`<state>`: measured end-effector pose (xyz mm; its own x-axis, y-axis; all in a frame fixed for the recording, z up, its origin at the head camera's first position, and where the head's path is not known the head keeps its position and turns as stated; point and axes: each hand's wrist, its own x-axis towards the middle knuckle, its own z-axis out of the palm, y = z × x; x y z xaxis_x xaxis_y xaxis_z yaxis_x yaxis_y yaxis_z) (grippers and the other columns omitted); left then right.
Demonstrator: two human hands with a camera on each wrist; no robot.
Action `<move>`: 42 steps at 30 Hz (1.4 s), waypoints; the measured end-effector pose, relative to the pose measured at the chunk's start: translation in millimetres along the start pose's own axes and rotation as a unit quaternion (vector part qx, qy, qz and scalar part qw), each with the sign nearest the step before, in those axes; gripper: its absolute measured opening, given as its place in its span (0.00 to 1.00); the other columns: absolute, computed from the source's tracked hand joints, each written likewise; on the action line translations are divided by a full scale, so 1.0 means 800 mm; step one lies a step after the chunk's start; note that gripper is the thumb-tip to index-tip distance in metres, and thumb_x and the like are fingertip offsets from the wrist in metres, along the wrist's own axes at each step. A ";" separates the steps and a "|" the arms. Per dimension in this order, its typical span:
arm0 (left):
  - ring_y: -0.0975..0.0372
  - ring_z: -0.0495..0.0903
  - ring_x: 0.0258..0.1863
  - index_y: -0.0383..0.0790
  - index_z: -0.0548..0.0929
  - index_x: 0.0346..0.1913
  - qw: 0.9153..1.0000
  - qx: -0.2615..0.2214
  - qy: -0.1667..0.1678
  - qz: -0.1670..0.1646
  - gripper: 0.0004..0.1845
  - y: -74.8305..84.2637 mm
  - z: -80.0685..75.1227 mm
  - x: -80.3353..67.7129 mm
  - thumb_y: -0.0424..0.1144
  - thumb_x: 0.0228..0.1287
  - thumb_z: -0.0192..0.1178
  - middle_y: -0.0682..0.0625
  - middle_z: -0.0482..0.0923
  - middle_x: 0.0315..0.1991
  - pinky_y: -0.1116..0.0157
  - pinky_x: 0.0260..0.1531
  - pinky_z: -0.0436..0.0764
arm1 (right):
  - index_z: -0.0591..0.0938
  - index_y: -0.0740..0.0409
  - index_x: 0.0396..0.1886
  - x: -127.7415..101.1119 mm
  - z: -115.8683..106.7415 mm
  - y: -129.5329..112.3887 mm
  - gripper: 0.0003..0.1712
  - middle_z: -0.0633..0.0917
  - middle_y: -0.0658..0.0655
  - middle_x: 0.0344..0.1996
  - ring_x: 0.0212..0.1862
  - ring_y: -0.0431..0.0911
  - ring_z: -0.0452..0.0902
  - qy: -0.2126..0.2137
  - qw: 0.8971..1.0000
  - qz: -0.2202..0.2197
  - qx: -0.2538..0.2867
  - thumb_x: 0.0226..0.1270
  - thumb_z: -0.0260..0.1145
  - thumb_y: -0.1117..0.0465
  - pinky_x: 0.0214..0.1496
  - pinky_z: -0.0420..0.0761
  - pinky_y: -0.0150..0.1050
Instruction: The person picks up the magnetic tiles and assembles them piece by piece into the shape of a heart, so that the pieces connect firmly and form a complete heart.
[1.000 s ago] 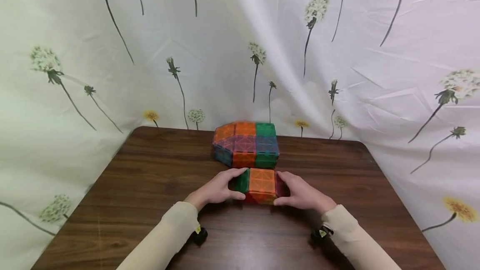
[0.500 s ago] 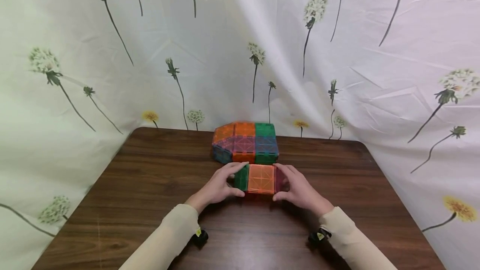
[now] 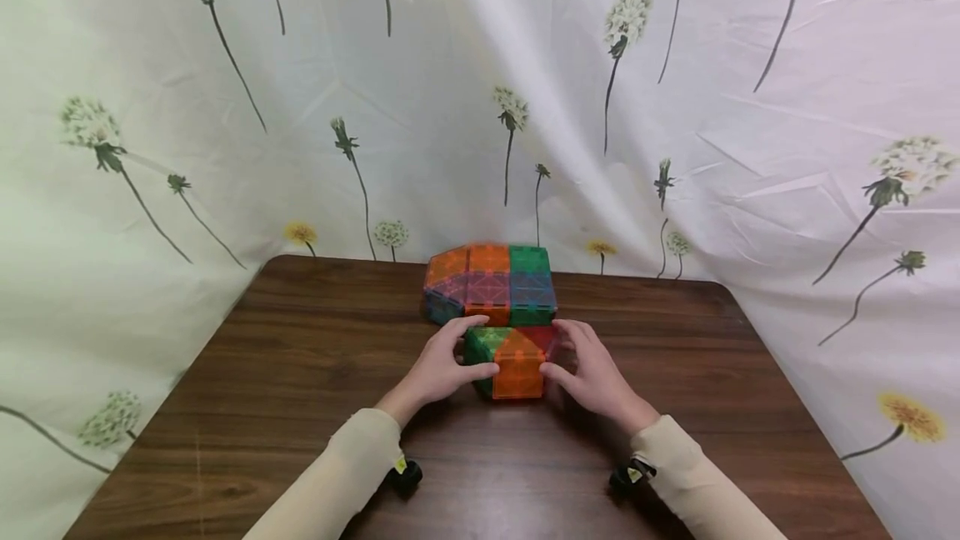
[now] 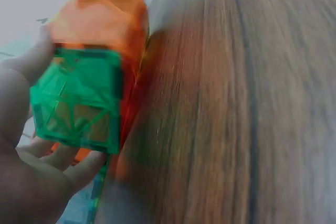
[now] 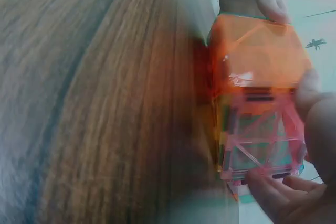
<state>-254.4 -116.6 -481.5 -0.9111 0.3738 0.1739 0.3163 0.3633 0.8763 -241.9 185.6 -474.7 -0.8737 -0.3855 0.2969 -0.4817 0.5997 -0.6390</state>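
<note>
A small cube of translucent magnetic tiles, orange in front with green and red faces, is held between both hands over the brown table. My left hand grips its green side with thumb and fingers. My right hand grips its pink side. The cube is tilted, its orange face toward me. Just behind it stands a larger tile block of orange, green, purple and blue panels.
A white cloth with dandelion prints hangs behind and around the table. The table's edges drop off at left, right and back. Dark wrist-camera mounts sit under both sleeves.
Both hands have carried the small cube away from me toward the larger block and tipped it, so its orange face now points toward me.
</note>
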 end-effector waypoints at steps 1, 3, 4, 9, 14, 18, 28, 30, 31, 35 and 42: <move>0.48 0.72 0.70 0.48 0.71 0.77 1.000 0.008 -0.001 -0.002 0.43 -0.001 0.000 0.000 0.53 0.62 0.77 0.48 0.68 0.76 0.45 0.66 0.77 | 0.67 0.62 0.77 0.000 0.001 0.000 0.45 0.74 0.62 0.66 0.61 0.54 0.81 0.001 1.000 -0.003 -0.005 0.69 0.76 0.49 0.57 0.86 0.51; 0.50 0.70 0.73 0.47 0.70 0.78 1.000 0.022 -0.004 -0.007 0.47 -0.002 0.001 -0.001 0.54 0.59 0.79 0.47 0.69 0.76 0.45 0.69 0.74 | 0.67 0.64 0.78 0.000 0.001 0.000 0.50 0.75 0.62 0.66 0.63 0.54 0.79 -0.001 1.000 -0.004 -0.020 0.65 0.79 0.48 0.61 0.84 0.53; 0.50 0.70 0.74 0.46 0.70 0.78 1.000 0.028 -0.004 -0.010 0.48 -0.003 0.001 -0.002 0.54 0.58 0.79 0.47 0.69 0.76 0.45 0.69 0.73 | 0.67 0.65 0.78 0.000 0.001 0.001 0.51 0.76 0.61 0.65 0.64 0.54 0.79 -0.003 1.000 -0.004 -0.028 0.64 0.80 0.47 0.62 0.83 0.53; 0.52 0.76 0.67 0.44 0.74 0.72 0.999 0.042 0.007 -0.004 0.44 -0.003 0.001 -0.001 0.55 0.55 0.81 0.47 0.76 0.69 0.47 0.64 0.78 | 0.70 0.64 0.75 0.005 -0.002 0.000 0.52 0.81 0.58 0.61 0.62 0.52 0.80 -0.006 0.998 -0.002 -0.059 0.60 0.81 0.42 0.62 0.83 0.52; 0.55 0.78 0.61 0.44 0.77 0.69 0.998 0.055 0.023 0.018 0.41 -0.001 0.002 0.001 0.52 0.54 0.83 0.49 0.78 0.63 0.48 0.61 0.79 | 0.74 0.64 0.72 0.011 -0.005 -0.003 0.51 0.82 0.57 0.57 0.58 0.50 0.81 0.000 0.997 -0.006 -0.074 0.55 0.84 0.43 0.60 0.84 0.51; 0.54 0.76 0.58 0.44 0.76 0.69 0.996 0.070 0.043 0.034 0.42 0.000 0.002 0.003 0.50 0.52 0.84 0.48 0.76 0.61 0.50 0.59 0.79 | 0.73 0.64 0.72 0.017 -0.004 -0.005 0.52 0.79 0.58 0.59 0.58 0.50 0.80 0.012 0.996 -0.017 -0.084 0.53 0.86 0.47 0.60 0.84 0.50; 0.53 0.73 0.55 0.48 0.75 0.73 0.991 0.086 0.094 0.040 0.45 -0.001 0.005 0.012 0.47 0.51 0.84 0.43 0.64 0.60 0.55 0.51 0.83 | 0.72 0.62 0.71 0.033 0.001 -0.005 0.53 0.70 0.61 0.59 0.54 0.51 0.76 0.042 0.995 0.000 -0.093 0.50 0.88 0.48 0.56 0.84 0.47; 0.50 0.73 0.56 0.49 0.75 0.73 0.991 0.083 0.100 0.037 0.46 -0.002 0.005 0.014 0.46 0.51 0.85 0.43 0.63 0.61 0.54 0.52 0.83 | 0.71 0.59 0.72 0.036 0.001 -0.006 0.53 0.69 0.60 0.60 0.56 0.51 0.73 0.042 0.994 0.008 -0.096 0.51 0.87 0.48 0.58 0.83 0.48; 0.49 0.73 0.57 0.49 0.74 0.74 0.991 0.081 0.101 0.035 0.46 -0.002 0.005 0.016 0.45 0.51 0.85 0.43 0.62 0.61 0.53 0.52 0.84 | 0.70 0.58 0.73 0.037 0.001 -0.007 0.53 0.69 0.60 0.60 0.57 0.51 0.73 0.042 0.994 0.011 -0.096 0.52 0.87 0.47 0.60 0.83 0.48; 0.47 0.73 0.59 0.49 0.73 0.75 0.992 0.076 0.099 0.026 0.46 0.000 0.004 0.018 0.44 0.52 0.84 0.42 0.61 0.62 0.52 0.54 0.84 | 0.70 0.58 0.75 0.041 0.000 -0.009 0.53 0.68 0.62 0.63 0.62 0.54 0.70 0.039 0.994 0.026 -0.097 0.53 0.86 0.47 0.66 0.79 0.52; 0.48 0.74 0.59 0.44 0.76 0.73 0.993 0.066 0.091 0.032 0.40 0.000 0.002 0.017 0.44 0.57 0.81 0.40 0.61 0.64 0.49 0.56 0.84 | 0.77 0.59 0.68 0.042 0.003 -0.008 0.42 0.68 0.63 0.64 0.62 0.56 0.72 0.036 0.996 0.008 -0.081 0.57 0.84 0.51 0.64 0.80 0.53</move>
<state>-266.6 -110.2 -479.8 -0.9171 0.2432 0.3158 0.3956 0.4578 0.7962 -267.5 167.3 -461.9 -0.8816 -0.3267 0.3406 -0.4665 0.7129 -0.5236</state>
